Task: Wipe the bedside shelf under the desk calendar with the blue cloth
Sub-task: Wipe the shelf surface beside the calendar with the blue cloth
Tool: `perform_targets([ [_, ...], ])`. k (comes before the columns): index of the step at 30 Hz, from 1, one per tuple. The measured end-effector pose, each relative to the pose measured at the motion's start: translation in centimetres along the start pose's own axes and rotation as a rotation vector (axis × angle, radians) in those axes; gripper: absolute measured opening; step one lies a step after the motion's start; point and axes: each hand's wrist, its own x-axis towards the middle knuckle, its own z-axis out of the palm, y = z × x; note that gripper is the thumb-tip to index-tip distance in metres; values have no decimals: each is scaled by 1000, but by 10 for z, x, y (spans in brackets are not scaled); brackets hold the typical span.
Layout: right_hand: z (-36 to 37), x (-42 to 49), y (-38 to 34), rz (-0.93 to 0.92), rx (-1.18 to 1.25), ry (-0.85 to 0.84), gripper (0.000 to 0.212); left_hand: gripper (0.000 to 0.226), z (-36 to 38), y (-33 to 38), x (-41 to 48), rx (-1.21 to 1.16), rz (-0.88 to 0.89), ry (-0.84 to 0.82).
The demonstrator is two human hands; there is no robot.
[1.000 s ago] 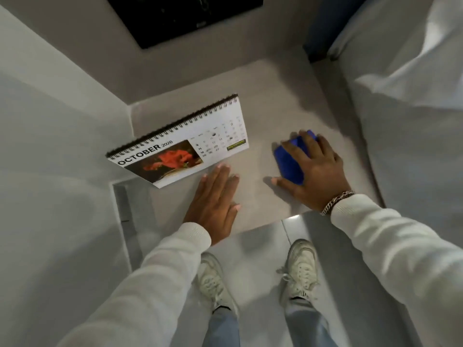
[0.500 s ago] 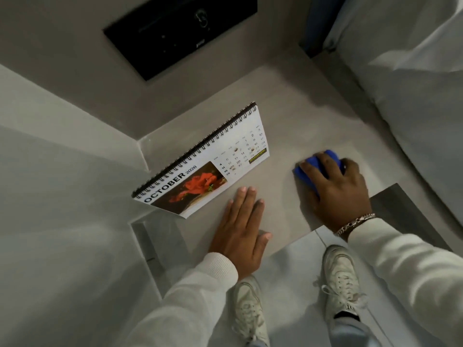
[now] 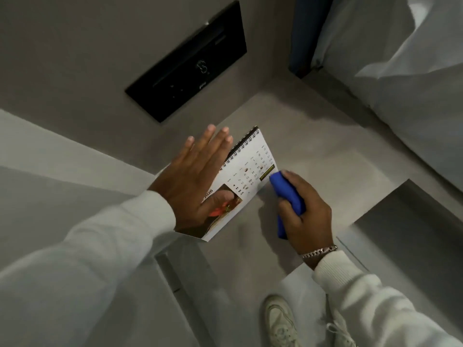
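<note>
The desk calendar (image 3: 253, 169), white with a black spiral top, stands on the grey bedside shelf (image 3: 325, 151) near its left end. My left hand (image 3: 193, 181) is spread over the calendar's left half. Its fingers are straight and apart past the spiral, and its thumb lies on the red picture on the front. My right hand (image 3: 308, 219) grips the folded blue cloth (image 3: 288, 196) and holds it on the shelf right beside the calendar's lower right corner. The calendar's left part is hidden by my left hand.
A black panel (image 3: 188, 63) is set in the wall behind the shelf. The bed with white bedding (image 3: 413, 108) borders the shelf on the right. My white shoes (image 3: 280, 321) stand on the floor below the shelf's front edge.
My left hand rose off the shelf and moved onto the calendar. My right hand slid the blue cloth left, up to the calendar's corner. The view moved in closer.
</note>
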Motion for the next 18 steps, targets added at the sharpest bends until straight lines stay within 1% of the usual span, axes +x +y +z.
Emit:
perform_targets([
  [2, 14, 3, -3, 36, 111, 66, 48, 86, 9, -8, 4, -24, 42, -56],
  [6, 39, 9, -7, 88, 239, 174, 46, 88, 17, -13, 6, -120, 72, -33],
  [8, 51, 11, -14, 72, 259, 198, 44, 88, 17, -14, 5, -151, 85, -32],
  [10, 64, 11, -18, 39, 226, 213, 43, 88, 17, -14, 6, -168, 105, -37],
  [12, 76, 3, -20, 41, 179, 172, 45, 88, 16, -14, 6, -179, 109, -42],
  [16, 85, -35, -11, 35, 85, -44, 47, 89, 13, -12, 8, -180, 108, -46],
  [18, 81, -47, -6, 48, 104, -78, 47, 91, 12, -11, 8, -181, 108, -45],
])
